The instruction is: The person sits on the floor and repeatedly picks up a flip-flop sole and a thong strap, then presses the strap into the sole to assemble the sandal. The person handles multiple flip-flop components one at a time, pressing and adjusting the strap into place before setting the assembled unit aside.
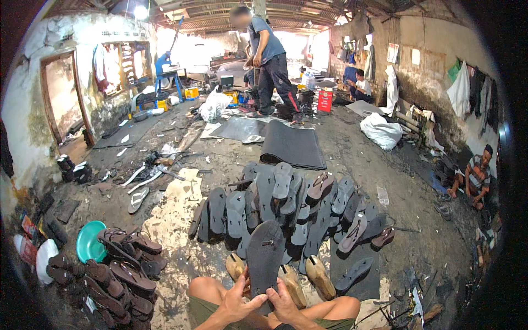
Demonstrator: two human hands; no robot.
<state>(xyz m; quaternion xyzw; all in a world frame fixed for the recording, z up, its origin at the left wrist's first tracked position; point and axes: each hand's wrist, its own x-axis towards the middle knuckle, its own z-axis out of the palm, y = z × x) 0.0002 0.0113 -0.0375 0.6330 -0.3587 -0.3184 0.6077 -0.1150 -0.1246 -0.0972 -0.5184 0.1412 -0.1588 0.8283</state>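
A dark grey sandal sole (265, 261) stands up in front of me, its broad toe end pointing away. A small slot or strap end shows near its toe. My left hand (237, 303) closes on the lower left edge, thumb laid across the heel end. From the other side my right hand (283, 302) grips the same end, its thumb close to the left one. Wooden shoe lasts (320, 279) lie by my crossed legs, one partly behind the sole. Just beyond, many grey soles and sandals (235, 208) lean together in a heap.
Strapped brown sandals (135, 278) are piled at left beside a teal basin (91, 242). A folded dark sheet (291, 146) lies beyond the heap. One person (267, 49) stands farther back; another (477, 176) sits at right. White sacks (381, 132) and scraps litter the floor.
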